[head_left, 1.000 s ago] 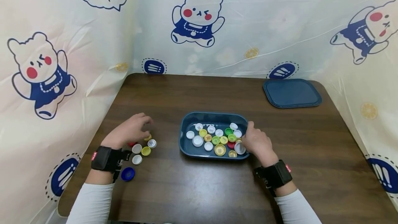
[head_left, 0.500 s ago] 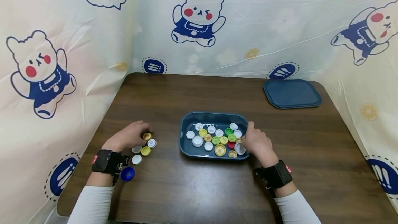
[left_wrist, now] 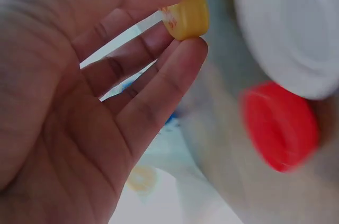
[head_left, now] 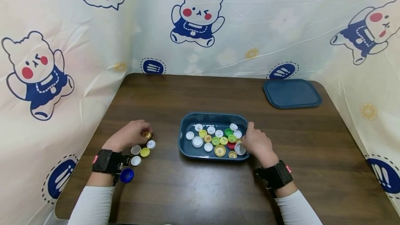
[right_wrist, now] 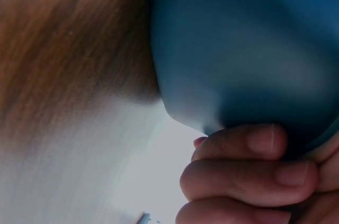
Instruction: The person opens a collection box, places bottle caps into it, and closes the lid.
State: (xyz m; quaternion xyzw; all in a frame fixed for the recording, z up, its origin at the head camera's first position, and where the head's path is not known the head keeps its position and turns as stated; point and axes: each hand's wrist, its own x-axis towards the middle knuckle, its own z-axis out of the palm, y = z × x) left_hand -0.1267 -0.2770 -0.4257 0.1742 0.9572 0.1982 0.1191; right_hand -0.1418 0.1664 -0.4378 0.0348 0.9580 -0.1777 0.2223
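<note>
Two hands are on the job, and your left hand (head_left: 129, 136) has the prize: a small yellow cap (left_wrist: 195, 15), pinched at the fingertips, thumb on one side and a finger on the other. It sits at the left of the table (head_left: 175, 197), at the far end of a loose group. Just nearer come three white caps (head_left: 135, 161) and a second yellow one (head_left: 145, 152), and nearest to you in that bunch, a deep blue cap (head_left: 126, 175). Your left wrist view picks up a red cap (left_wrist: 280, 126) too, blurred, close by a white one.

Across to the right, your right hand (head_left: 257, 143) grips the right end of the blue tray (head_left: 215, 120), thumb up at the rim, fingers curled against the outer wall. That tray stands mid-table, well apart from the loose group, and it's busy inside: white, yellow and green caps (head_left: 215, 141) spread over its floor, a red one among them toward the right. Far right, a flat blue lid (head_left: 292, 93) lies on the wood. Black straps (head_left: 107, 161) circle both your wrists, white sleeves (head_left: 93, 202) behind them, and cartoon bears (head_left: 197, 16) wave from the pale sheet (head_left: 250, 13) beyond.
</note>
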